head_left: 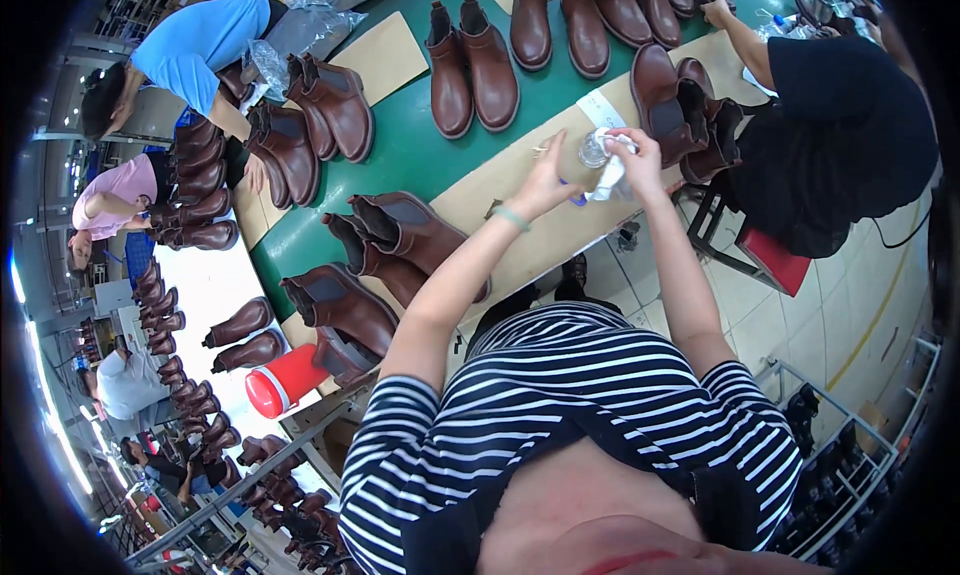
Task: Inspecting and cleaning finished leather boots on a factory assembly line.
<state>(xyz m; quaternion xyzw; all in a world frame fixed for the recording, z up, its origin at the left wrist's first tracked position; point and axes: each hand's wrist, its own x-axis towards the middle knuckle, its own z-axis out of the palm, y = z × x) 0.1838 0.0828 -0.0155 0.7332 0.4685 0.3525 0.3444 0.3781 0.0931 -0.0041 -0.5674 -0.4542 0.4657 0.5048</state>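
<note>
My right hand [642,162] pinches a crumpled white cloth [606,182] over the cardboard-covered front edge of the table. Just beside it stands a small clear jar [592,153], partly covered by the cloth and fingers. My left hand [543,185] hovers left of the jar, with fingers stretched apart and nothing visible in them. A small purple-blue bit shows between my left thumb and the cloth; its kind is unclear. Brown ankle boots [415,237] stand left of my left forearm, and more brown boots [668,110] are close to the right of my right hand.
Across the green tabletop [395,140] stands a pair of brown boots [470,70]. A red jug [290,380] sits at the left corner. A co-worker in black [840,125] sits at the right by a red stool [775,260]; another in blue [200,50] reaches among boots at the far left.
</note>
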